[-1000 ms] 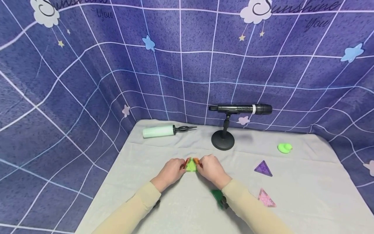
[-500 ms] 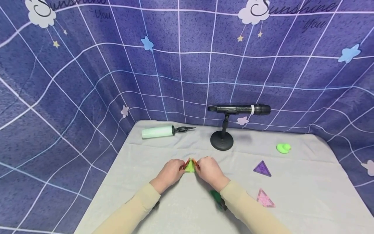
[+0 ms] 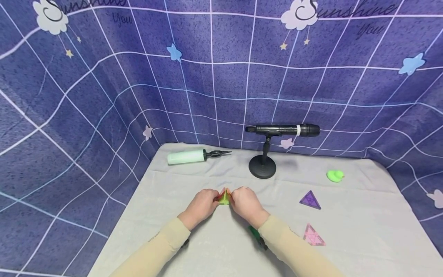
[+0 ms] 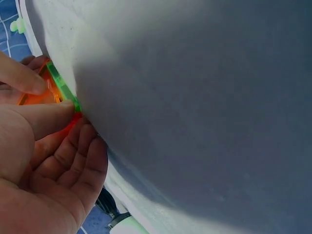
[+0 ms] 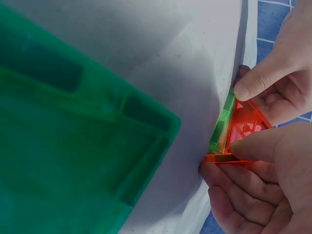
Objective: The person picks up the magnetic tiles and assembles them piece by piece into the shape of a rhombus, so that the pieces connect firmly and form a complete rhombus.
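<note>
Behind everything hangs the blue-purple curtain [image 3: 221, 80], and in front of it spreads the pale surface [image 3: 207, 242]. Your left sleeve [image 3: 155, 246] and your right sleeve [image 3: 297, 246] enter from the bottom edge, with both forearms inclined inward. At the far side the microphone [image 3: 282, 130] rests horizontally on its black stand [image 3: 262, 167], and the mint pump [image 3: 187, 157] lies to its left. Your left hand [image 3: 202, 204] and right hand [image 3: 247, 204] are close together at the middle, knuckles upward, palms turned inward. The left fingers pinch the red tile [image 5: 246, 116], the right ones pinch the orange tile [image 4: 35, 99]; each thumb presses against the tile's face. Between them is the lime green tile [image 3: 224, 199], but I cannot tell if it lies flat. The dark green tile [image 3: 256, 233] is partly hidden by your right sleeve; the pink tile [image 3: 313, 235] and the purple tile [image 3: 310, 200] lie further right, and smallest is the green duck [image 3: 334, 176], beyond them
</note>
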`<state>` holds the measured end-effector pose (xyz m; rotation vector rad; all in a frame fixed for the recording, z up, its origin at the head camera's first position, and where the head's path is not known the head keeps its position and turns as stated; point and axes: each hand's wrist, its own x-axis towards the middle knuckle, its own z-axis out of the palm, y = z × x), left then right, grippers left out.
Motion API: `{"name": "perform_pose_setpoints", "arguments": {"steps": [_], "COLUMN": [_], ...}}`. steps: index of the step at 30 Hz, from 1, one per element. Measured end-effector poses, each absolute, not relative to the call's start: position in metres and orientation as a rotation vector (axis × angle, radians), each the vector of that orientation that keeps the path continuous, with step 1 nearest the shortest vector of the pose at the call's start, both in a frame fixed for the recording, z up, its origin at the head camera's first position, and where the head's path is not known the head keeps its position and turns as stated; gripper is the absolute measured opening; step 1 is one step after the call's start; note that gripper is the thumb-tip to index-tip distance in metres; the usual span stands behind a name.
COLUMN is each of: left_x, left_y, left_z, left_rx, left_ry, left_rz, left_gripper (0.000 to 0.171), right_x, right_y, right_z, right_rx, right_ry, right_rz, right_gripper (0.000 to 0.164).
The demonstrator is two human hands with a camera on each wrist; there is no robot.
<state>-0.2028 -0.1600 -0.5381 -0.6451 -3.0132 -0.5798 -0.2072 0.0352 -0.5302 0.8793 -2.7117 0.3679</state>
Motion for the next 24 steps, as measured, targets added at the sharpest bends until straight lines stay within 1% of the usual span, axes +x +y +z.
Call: {"name": "perform_pose_setpoints", "arguments": {"steps": [7,16,21,24], "left_x": [-0.2037,-0.2028,-0.2021,-0.2018], "left_y": [-0.1594,-0.1602,-0.1608,-0.1621], "left_z": [-0.5381,-0.5411,-0.5435,-0.5445], "left_rx": [-0.664,-0.682,-0.694,-0.71], "left_ry": [-3.001,-2.969,-2.947,-2.934], "left_rz": [-0.58,-0.571,-0.537,-0.506], "left_gripper": [0.02,0.016,0.013,0.014], "right_x": [-0.2065,-0.2049,-0.2059,-0.2066], "right_y": [0.0342,0.0341,0.0348,0.0352], "right_z": [-0.531,-0.5304,-0.5299,-0.5297], "right_rx": [0.879,0.879,0.864,0.859], "right_ry": [-2.714,-2.707,-2.727,-2.733], "right_rz": [0.33,0.292,0.355,0.404], "right_gripper": [0.029,0.028,0.027,0.027]}}
